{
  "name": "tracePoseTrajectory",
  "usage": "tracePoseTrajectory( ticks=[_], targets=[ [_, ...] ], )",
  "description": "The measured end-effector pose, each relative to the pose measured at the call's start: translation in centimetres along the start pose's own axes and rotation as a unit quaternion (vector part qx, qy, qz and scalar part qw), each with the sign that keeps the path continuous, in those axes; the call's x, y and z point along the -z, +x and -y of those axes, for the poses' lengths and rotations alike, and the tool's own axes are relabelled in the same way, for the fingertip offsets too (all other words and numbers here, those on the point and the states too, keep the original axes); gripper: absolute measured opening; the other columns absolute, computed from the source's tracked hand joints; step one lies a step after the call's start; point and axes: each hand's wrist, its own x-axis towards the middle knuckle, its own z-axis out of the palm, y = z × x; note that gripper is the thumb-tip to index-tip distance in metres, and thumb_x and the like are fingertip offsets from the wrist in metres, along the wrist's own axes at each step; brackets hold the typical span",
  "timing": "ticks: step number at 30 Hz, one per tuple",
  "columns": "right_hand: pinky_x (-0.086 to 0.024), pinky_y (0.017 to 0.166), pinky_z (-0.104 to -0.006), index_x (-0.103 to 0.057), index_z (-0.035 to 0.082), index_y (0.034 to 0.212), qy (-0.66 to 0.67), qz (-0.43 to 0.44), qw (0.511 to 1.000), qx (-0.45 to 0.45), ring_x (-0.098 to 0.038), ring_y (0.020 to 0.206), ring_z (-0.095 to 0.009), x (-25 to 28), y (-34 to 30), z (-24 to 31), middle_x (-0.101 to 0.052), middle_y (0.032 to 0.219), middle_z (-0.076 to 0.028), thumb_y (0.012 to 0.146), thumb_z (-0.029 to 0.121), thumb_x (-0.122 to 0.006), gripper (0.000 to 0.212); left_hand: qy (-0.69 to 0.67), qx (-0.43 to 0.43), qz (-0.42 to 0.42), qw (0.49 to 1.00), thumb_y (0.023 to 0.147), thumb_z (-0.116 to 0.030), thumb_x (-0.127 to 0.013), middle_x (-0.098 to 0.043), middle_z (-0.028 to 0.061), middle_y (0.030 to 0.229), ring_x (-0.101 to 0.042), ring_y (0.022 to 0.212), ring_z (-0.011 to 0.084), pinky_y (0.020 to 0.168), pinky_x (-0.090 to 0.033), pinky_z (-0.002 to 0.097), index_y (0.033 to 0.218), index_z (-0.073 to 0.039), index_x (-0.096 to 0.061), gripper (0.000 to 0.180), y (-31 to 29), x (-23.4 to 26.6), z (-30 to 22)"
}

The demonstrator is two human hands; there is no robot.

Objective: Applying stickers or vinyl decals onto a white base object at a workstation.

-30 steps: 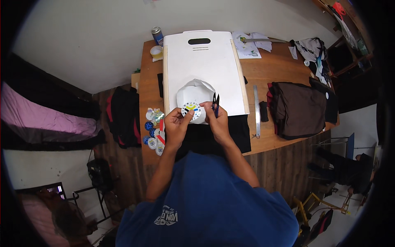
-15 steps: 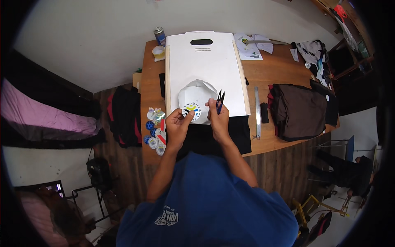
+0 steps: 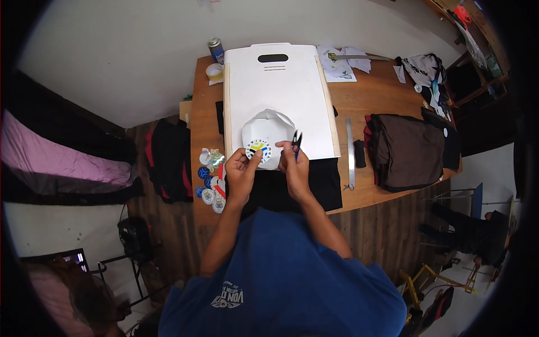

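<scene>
Between the thumb and fingers of my left hand [image 3: 242, 169] is a round white patch [image 3: 259, 149] with a yellow, blue and black design. My right hand [image 3: 295, 167] is closed around dark thread snips [image 3: 298, 142], whose blades point away from me. Its thumb and index finger come close to the patch's right edge; whether they touch it I cannot tell. Behind the patch sits a white, open bowl-shaped container [image 3: 268, 116], on the near part of a large white board [image 3: 278, 84]. Black cloth [image 3: 297, 188] lies along the table edge under my wrists.
More round patches [image 3: 212, 185] lie left of my left hand. To the right are a metal ruler [image 3: 350, 154] and folded brown cloth [image 3: 407, 153]. A spray can [image 3: 215, 49] and a tape roll [image 3: 214, 71] stand at the back left of the table [image 3: 370, 101].
My right hand has shifted slightly left and nearer, its thumb and index finger moving toward the patch, and the snips have turned a little. My left hand keeps its hold on the patch.
</scene>
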Motion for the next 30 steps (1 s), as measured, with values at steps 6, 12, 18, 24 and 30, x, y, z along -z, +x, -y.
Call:
tracePoseTrajectory(
  ticks=[6, 12, 18, 24, 30],
  targets=[
    [-0.022, 0.046, -0.0217, -0.059, 0.008, 0.086, -0.048, -0.036, 0.998, 0.008, -0.029, 0.049, -0.002, -0.2, -0.3, -0.4, -0.037, 0.058, 0.008, 0.100, 0.027, -0.054, 0.024, 0.006, -0.003, 0.016, 1.000, 0.091, -0.009, -0.066, -0.067, 0.0044, 0.088, -0.060, 0.078, 0.0048, 0.069, -0.046, 0.0186, 0.095, 0.000, -0.061, 0.011, -0.1, 0.6, 0.9],
    [-0.029, 0.053, -0.0236, -0.047, 0.012, 0.075, -0.089, -0.058, 0.993, 0.048, -0.034, 0.057, -0.005, 5.1, 0.2, 0.0, -0.038, 0.065, 0.006, 0.097, 0.025, -0.057, 0.028, 0.044, 0.004, -0.008, 0.999, 0.092, -0.014, -0.067, -0.065, 0.0009, 0.088, -0.055, 0.072, 0.0015, 0.059, -0.039, 0.0167, 0.103, -0.001, -0.061, 0.018, -0.7, 3.1, 0.9],
    [-0.030, 0.054, -0.0240, -0.055, 0.005, 0.081, -0.370, -0.009, 0.928, 0.043, -0.034, 0.060, -0.004, 15.4, -3.1, -5.7, -0.040, 0.064, 0.005, 0.095, 0.019, -0.061, 0.021, 0.057, 0.030, -0.064, 0.996, 0.091, -0.014, -0.066, -0.060, -0.0027, 0.083, -0.044, 0.063, 0.0009, 0.053, -0.031, 0.0194, 0.104, -0.003, -0.061, 0.018, -2.4, 5.4, 0.3],
    [-0.045, 0.099, -0.0405, -0.062, 0.004, 0.112, -0.660, 0.131, 0.688, 0.272, -0.058, 0.113, -0.033, 18.4, -6.6, -9.4, -0.064, 0.114, -0.017, 0.091, 0.003, -0.052, 0.023, 0.106, 0.055, 0.003, 0.993, 0.092, -0.008, -0.065, -0.065, 0.0032, 0.091, -0.061, 0.084, 0.0072, 0.075, -0.047, 0.0198, 0.095, -0.002, -0.060, 0.008, -5.2, 6.2, 4.1],
    [-0.032, 0.112, -0.0463, -0.058, 0.005, 0.118, -0.608, 0.330, 0.719, -0.064, -0.037, 0.136, -0.036, 22.4, -10.0, -9.2, -0.039, 0.147, -0.014, 0.086, 0.005, -0.056, 0.032, 0.319, 0.079, 0.158, 0.931, 0.093, -0.018, -0.065, -0.060, 0.0010, 0.081, -0.054, 0.074, 0.0065, 0.066, -0.043, 0.0230, 0.096, -0.001, -0.059, 0.017, -9.3, 10.4, 10.6]
  ],
)
